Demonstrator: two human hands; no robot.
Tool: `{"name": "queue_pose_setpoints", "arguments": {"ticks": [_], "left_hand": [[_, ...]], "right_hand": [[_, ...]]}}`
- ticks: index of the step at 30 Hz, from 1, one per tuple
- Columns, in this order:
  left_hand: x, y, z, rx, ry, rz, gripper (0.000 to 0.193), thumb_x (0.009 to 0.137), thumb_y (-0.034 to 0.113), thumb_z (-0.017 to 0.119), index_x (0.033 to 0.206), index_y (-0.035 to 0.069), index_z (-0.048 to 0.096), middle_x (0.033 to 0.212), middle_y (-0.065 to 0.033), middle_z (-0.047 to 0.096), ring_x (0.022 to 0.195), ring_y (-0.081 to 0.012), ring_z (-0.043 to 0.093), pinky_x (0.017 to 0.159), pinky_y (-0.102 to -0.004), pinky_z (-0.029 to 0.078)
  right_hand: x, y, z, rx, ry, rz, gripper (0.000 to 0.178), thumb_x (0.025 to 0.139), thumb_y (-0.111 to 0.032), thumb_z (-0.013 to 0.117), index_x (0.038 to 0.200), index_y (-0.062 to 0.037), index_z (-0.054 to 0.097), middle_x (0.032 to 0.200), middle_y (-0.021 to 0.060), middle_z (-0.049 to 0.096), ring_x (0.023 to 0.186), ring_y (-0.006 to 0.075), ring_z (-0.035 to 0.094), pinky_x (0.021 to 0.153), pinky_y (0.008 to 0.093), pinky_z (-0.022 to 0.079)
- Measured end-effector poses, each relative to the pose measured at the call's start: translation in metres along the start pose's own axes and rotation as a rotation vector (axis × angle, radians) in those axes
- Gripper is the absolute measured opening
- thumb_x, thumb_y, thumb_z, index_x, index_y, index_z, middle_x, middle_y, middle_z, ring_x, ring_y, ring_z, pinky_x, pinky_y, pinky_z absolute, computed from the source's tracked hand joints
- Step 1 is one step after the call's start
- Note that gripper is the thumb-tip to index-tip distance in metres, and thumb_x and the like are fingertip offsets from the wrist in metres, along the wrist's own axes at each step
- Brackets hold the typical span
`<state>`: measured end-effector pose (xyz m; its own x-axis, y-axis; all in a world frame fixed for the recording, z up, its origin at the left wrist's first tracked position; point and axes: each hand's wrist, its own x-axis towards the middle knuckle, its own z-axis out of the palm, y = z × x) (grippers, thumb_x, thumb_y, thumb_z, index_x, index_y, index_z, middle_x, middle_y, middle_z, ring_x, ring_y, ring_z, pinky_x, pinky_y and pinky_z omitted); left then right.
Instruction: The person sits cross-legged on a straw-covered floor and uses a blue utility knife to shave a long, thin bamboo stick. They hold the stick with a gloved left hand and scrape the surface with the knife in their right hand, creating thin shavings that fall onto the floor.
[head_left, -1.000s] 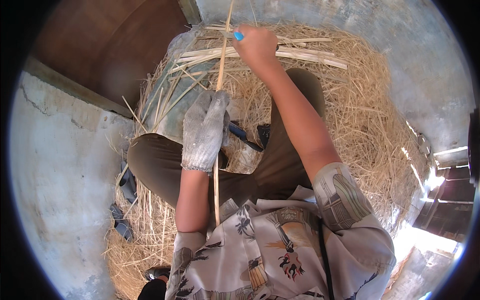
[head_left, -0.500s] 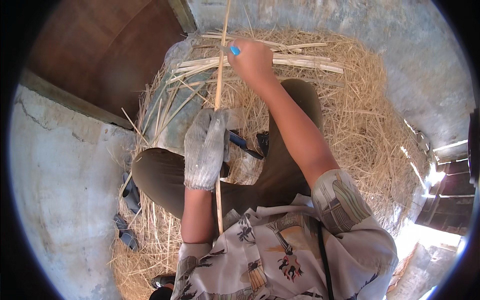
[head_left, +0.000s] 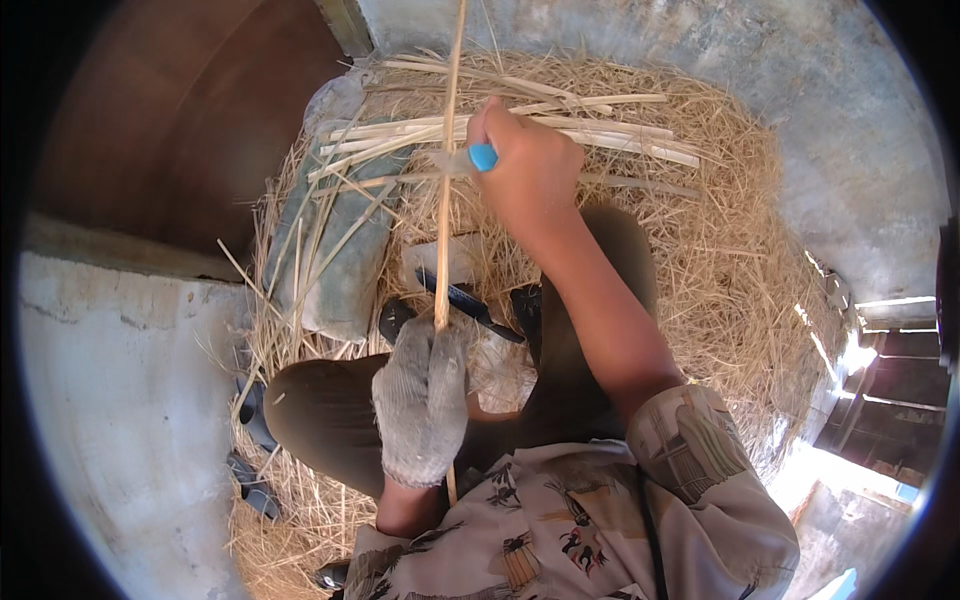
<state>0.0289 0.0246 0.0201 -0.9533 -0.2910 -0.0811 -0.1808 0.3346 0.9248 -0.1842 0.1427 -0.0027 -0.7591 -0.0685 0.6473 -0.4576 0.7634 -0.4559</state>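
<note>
My left hand (head_left: 422, 405), in a grey knitted glove, is closed around a long, narrow strip of split bamboo or cane (head_left: 446, 225). The strip runs upright from near my shirt, under the glove, past the top of the view. Farther out, my bare right hand (head_left: 535, 165) grips a knife with a blue handle end (head_left: 482, 157). Its blurred blade lies across the strip, apparently touching it. Most of the handle is hidden in my fist. Between my knees lies a long dark tool (head_left: 465, 300) beside a pale block (head_left: 440, 262).
Dry shavings (head_left: 720, 240) cover the floor around my crossed legs. Several pale split strips (head_left: 620, 137) lie beyond my right hand. A greenish padded bundle (head_left: 350, 270) is at the left, and dark sandals (head_left: 258, 490) rest by the wall (head_left: 130, 400). A brown panel (head_left: 170, 130) stands at the upper left.
My gloved left hand has come closer to my body along with its grip on the strip. My right hand and the knife have shifted slightly nearer and to the right.
</note>
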Motion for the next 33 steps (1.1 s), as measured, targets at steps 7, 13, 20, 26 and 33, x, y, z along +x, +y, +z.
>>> {"name": "queue_pose_setpoints", "arguments": {"ticks": [7,13,20,26,33], "left_hand": [[0.022,0.006,0.001,0.046,-0.292,0.034,0.023,0.102,0.023,0.063,0.102,0.001,0.066,0.067,-0.0097,0.060,0.060,-0.0201,0.058,0.056,-0.0339,0.047],[0.081,-0.006,0.003,0.052,-0.259,-0.263,0.020,0.100,0.019,0.063,0.099,-0.001,0.066,0.068,-0.0107,0.060,0.063,-0.0132,0.056,0.060,-0.0339,0.048],[0.099,-0.008,0.001,0.188,-0.228,-0.537,0.021,0.099,0.021,0.061,0.103,0.001,0.065,0.074,-0.0186,0.065,0.067,-0.0308,0.068,0.065,-0.0397,0.052],[0.050,-0.037,0.007,0.196,-0.216,-0.249,0.021,0.100,0.022,0.061,0.100,0.001,0.064,0.072,-0.0163,0.063,0.065,-0.0268,0.066,0.064,-0.0401,0.052],[0.005,0.008,-0.009,-0.294,-0.375,-0.467,0.032,0.102,0.030,0.063,0.091,0.001,0.062,0.064,-0.0133,0.053,0.059,-0.0195,0.058,0.059,-0.0393,0.048]], "right_hand": [[0.041,0.041,0.002,-0.050,-0.055,0.609,0.016,0.092,-0.023,0.071,0.087,-0.0080,0.071,0.067,0.0134,0.067,0.065,0.0350,0.068,0.059,0.0486,0.051],[0.022,0.030,0.013,-0.120,-0.339,0.459,0.020,0.090,-0.027,0.073,0.088,-0.0069,0.070,0.068,0.0145,0.067,0.069,0.0392,0.068,0.065,0.0487,0.054],[0.014,0.030,0.002,-0.057,-0.607,0.461,0.029,0.094,-0.027,0.073,0.078,-0.0058,0.059,0.059,0.0157,0.055,0.055,0.0367,0.057,0.053,0.0449,0.044],[-0.034,0.028,-0.057,0.026,-0.492,0.556,0.030,0.094,-0.020,0.074,0.077,-0.0038,0.056,0.055,0.0106,0.046,0.049,0.0198,0.044,0.050,0.0359,0.037],[-0.047,0.034,-0.048,0.260,-0.320,0.561,0.043,0.101,-0.040,0.064,0.087,0.0007,0.064,0.064,0.0076,0.049,0.061,0.0155,0.050,0.058,0.0318,0.040]]}}
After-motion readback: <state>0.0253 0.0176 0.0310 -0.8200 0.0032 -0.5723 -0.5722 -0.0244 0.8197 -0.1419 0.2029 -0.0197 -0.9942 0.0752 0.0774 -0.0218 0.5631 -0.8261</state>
